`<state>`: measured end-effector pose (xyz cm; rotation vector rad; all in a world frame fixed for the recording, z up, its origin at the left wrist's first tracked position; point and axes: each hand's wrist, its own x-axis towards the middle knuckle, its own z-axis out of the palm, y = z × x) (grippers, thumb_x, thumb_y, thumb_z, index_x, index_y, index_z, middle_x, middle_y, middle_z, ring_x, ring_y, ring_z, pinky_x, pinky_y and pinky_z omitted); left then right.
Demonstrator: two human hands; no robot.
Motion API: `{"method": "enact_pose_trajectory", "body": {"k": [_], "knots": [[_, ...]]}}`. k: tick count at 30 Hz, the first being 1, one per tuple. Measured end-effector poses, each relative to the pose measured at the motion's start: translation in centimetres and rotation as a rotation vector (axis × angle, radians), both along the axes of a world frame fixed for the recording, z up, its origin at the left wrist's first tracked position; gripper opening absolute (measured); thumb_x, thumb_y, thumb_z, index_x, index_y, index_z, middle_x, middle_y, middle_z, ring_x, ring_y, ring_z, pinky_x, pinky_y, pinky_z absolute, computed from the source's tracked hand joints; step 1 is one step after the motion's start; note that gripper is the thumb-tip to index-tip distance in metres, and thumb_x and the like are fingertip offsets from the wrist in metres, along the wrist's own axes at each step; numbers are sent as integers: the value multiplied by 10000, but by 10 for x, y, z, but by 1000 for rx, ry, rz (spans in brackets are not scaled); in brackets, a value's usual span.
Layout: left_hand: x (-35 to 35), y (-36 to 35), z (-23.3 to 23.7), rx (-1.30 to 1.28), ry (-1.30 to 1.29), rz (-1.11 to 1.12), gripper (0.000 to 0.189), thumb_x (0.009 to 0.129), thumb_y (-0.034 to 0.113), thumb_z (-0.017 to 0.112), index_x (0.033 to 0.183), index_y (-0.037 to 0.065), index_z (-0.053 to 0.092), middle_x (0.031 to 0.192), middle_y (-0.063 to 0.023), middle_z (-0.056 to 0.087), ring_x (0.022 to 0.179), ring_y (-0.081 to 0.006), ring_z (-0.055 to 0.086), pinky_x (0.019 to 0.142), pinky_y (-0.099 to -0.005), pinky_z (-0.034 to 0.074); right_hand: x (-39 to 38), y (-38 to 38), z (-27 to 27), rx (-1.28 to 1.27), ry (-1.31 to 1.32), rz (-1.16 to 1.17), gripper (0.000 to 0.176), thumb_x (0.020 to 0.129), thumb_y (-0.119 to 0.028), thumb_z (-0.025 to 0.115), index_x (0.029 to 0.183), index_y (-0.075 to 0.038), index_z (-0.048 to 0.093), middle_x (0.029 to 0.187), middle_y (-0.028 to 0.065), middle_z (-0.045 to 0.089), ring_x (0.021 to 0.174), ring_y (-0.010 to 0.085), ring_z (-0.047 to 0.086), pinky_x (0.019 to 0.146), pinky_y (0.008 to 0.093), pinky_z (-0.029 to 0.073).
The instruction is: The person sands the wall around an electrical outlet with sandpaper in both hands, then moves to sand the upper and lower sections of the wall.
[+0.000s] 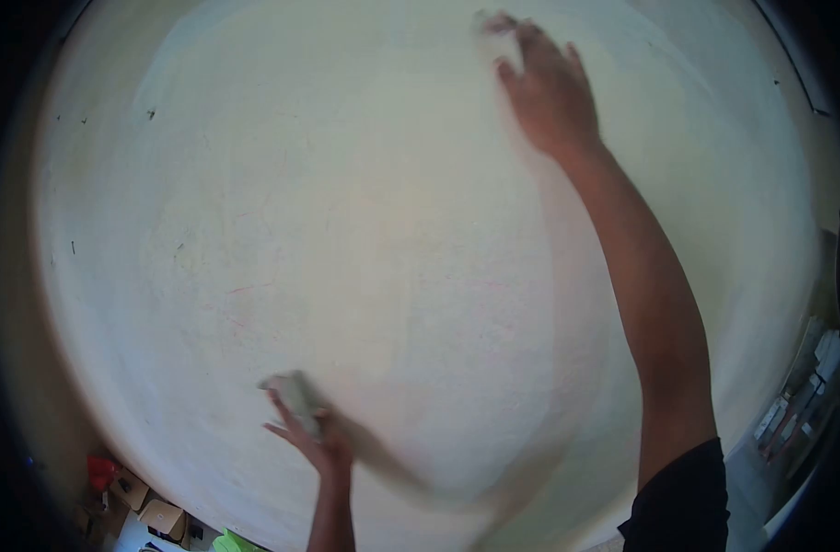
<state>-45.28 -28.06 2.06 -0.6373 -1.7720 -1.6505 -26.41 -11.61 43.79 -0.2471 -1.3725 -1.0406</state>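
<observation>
A pale wall (374, 230) with small marks, faint red scratches and a few nails or holes fills most of the view. Low and left of centre, my left hand (317, 440) holds a grey-green cloth (295, 397) against the wall, some fingers spread over it. High on the right, my right hand (550, 87) reaches up the wall with its arm stretched out. At its fingertips is a small greyish cloth (498, 23), blurred by motion.
At the bottom left are cardboard boxes (165, 520), a red item (100, 472) and a bright green item (233, 542). Stacked pale objects (793, 419) stand at the right edge. A dark strip (797, 64) runs along the upper right.
</observation>
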Motion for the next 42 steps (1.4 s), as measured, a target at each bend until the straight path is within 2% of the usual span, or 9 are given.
{"method": "enact_pose_trajectory", "body": {"k": [4,7,11,16,20,25,29,34,42], "knots": [[-7,0,23,143,-69,40,629,928,307,348,1433,-16,158,1494,-190,202,1399,-343,127,1099,-532,-74,-15,-6,-14,-69,190,-34,459,917,-290,446,1347,-138,390,1370,51,433,1287,201,381,1081,506,226],[30,22,23,2,57,34,598,939,298,315,1434,-5,171,1494,-180,211,1400,-346,119,1098,-533,-73,-22,-31,-55,54,-271,79,508,897,-295,508,1360,-149,358,1385,73,417,1288,224,386,1067,481,256],[34,13,48,-185,169,73,567,942,301,321,1410,-10,249,1489,-174,231,1403,-323,128,1093,-552,-53,17,12,3,32,8,12,485,900,-307,493,1335,-115,397,1356,71,453,1274,190,404,1068,487,256],[-8,-5,125,29,124,112,543,946,295,347,1408,18,278,1489,-166,233,1401,-288,156,1090,-568,-39,55,33,27,-77,395,15,486,909,-333,439,1347,-125,408,1354,49,463,1287,211,385,1069,514,241],[28,6,186,-157,352,99,517,948,266,356,1422,75,281,1495,-110,247,1401,-275,165,1094,-569,-31,27,6,-31,-13,-74,103,477,916,-287,427,1359,-117,381,1399,40,408,1318,196,340,1098,497,201],[8,6,276,-184,431,287,534,951,307,359,1445,135,252,1498,-28,261,1404,-253,163,1099,-570,-3,79,31,17,-246,244,90,472,908,-304,452,1352,-151,398,1389,7,420,1308,180,355,1083,509,227],[-1,19,334,-209,516,454,571,950,371,351,1452,127,227,1513,-29,218,1398,-295,165,1100,-579,21,69,38,12,-182,395,-3,472,907,-300,452,1347,-139,401,1426,19,375,1317,233,343,1081,523,219],[7,34,382,-232,632,497,613,959,414,292,1450,63,190,1517,-32,204,1390,-342,158,1094,-592,30,42,10,-18,-92,-11,13,496,904,-309,466,1363,-147,376,1431,27,366,1327,192,330,1095,506,207],[41,57,417,-169,639,462,531,954,433,294,1451,261,229,1511,-122,189,1347,-476,167,1075,-619,79,56,20,9,-226,310,-164,468,936,-360,394,1393,-267,350,1472,33,294,1359,221,272,1069,607,168]]}}
